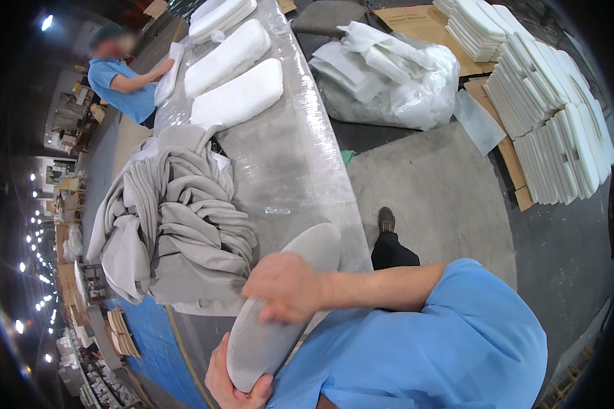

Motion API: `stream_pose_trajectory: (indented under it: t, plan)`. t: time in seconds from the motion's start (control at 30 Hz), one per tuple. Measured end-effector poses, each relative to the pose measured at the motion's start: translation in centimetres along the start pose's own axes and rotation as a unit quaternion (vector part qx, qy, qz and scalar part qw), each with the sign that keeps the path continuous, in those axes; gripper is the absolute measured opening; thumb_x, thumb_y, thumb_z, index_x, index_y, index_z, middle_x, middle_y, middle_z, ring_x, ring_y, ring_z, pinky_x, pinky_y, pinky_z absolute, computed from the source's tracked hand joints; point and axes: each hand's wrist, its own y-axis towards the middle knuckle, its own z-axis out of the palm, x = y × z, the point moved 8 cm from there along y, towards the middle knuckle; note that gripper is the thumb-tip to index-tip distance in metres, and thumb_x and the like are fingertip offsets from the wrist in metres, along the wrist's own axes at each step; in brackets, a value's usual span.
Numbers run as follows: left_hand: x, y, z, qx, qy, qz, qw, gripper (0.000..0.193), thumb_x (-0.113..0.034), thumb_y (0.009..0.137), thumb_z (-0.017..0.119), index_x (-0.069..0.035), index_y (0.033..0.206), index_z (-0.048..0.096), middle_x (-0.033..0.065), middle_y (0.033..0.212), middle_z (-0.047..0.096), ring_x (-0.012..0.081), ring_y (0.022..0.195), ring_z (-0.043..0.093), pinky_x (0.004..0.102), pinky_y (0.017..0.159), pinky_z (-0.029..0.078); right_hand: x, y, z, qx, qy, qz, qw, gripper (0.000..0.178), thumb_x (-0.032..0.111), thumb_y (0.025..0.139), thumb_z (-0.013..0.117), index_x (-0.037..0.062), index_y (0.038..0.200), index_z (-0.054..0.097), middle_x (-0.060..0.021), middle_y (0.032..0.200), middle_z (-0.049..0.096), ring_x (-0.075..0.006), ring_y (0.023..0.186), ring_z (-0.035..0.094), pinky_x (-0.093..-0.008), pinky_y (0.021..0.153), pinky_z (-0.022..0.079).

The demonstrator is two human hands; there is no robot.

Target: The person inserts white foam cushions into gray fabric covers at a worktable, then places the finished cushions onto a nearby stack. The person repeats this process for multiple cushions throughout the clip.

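Grey cushion (262,344) slants over the bench's (273,160) near right corner. Left hand (232,375) has its fingers curled round the lower end, probably bracing it against the right hand (286,286) on top; that hand's blurry, so can't tell if it's gripping. Grey fabric covers (177,225) hog the near left corner, while 2 white foam pads (239,92) lie farther up, out of the way.

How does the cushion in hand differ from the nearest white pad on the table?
The cushion looks matt grey; the pad is bright white. The left hand holds the cushion's lower end, the right hand over its middle, while the pad lies untouched on the table. Both are elongated with rounded ends.
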Motion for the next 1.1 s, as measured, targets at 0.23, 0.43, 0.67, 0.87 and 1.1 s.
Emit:
stream_pose_trajectory:
  t: [0.23,0.43,0.67,0.87,1.1]
  plan:
    - [3.0,-1.5,-1.0,-0.07,-0.075,-0.004,0.995,0.076,-0.04,0.088,0.077,0.004,0.146,0.055,0.023,0.13,0.069,0.0323,0.121,0.067,0.0425,0.103,0.051,-11.9,-8.0,-0.9,-0.019,-0.091,0.131,0.987,0.03,0.029,0.1,0.048,0.0072,0.098,0.069,-0.015,0.099,0.072,-0.0398,0.092,0.068,-0.0503,0.083,0.053]
    - [7.4,-3.8,-0.5,-0.164,-0.152,-0.001,0.975,0.094,-0.045,0.078,0.082,0.013,0.145,0.051,0.0228,0.13,0.067,0.0316,0.118,0.066,0.0431,0.102,0.05,-18.2,-13.8,-1.4,-0.009,-0.106,0.3,0.948,0.039,0.032,0.106,0.043,0.0036,0.098,0.069,-0.0213,0.098,0.07,-0.0435,0.091,0.065,-0.0501,0.085,0.051]
    - [11.4,-8.0,-0.3,-0.254,-0.211,-0.003,0.944,0.09,-0.03,0.081,0.083,0.008,0.153,0.045,0.0246,0.141,0.061,0.032,0.125,0.063,0.0419,0.106,0.05,-21.2,-21.3,-0.7,-0.103,0.138,0.574,0.801,0.058,0.049,0.112,0.038,0.0018,0.105,0.072,-0.0156,0.104,0.075,-0.0312,0.093,0.067,-0.0423,0.083,0.049]
    - [18.4,-6.1,1.9,-0.328,-0.403,-0.144,0.842,0.072,-0.028,0.095,0.069,0.002,0.155,0.045,0.019,0.146,0.058,0.0324,0.133,0.059,0.044,0.11,0.047,-20.7,-20.9,-2.7,-0.052,0.29,0.632,0.717,0.055,0.049,0.113,0.039,0.0033,0.13,0.066,-0.0087,0.111,0.074,-0.0137,0.097,0.065,-0.033,0.084,0.051]
    - [18.8,-1.4,13.0,-0.156,-0.617,-0.269,0.723,0.066,-0.049,0.105,0.055,-0.004,0.153,0.05,0.0143,0.143,0.063,0.0355,0.13,0.062,0.0479,0.11,0.049,-18.8,-11.5,-13.5,-0.041,0.356,0.52,0.776,0.043,0.034,0.114,0.044,0.011,0.148,0.059,-0.0005,0.122,0.07,-0.0068,0.094,0.063,-0.0219,0.076,0.051]
